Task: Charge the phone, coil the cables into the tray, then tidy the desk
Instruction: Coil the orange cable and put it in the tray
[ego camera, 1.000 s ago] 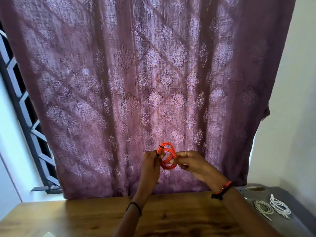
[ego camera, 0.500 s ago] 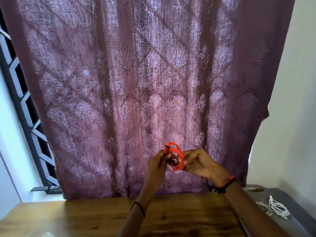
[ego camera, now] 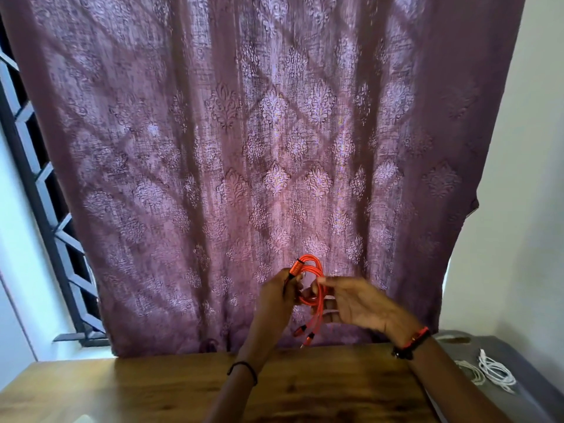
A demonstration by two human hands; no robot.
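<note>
While held above the desk [ego camera: 305, 389] | left hand [ego camera: 274, 300] grips orange cable [ego camera: 314, 265] | right hand [ego camera: 363, 308] pinches its loop

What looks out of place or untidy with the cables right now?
The orange cable, held by the left hand and right hand above the desk, is not fully coiled: two plug ends dangle loose below the loops. Nothing looks damaged or spilled.

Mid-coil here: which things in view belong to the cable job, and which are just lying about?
Job: orange cable, gripped by the left hand and right hand; white cable coils on the grey surface; wooden desk.
Lying about: patterned purple curtain; window grille.
</note>
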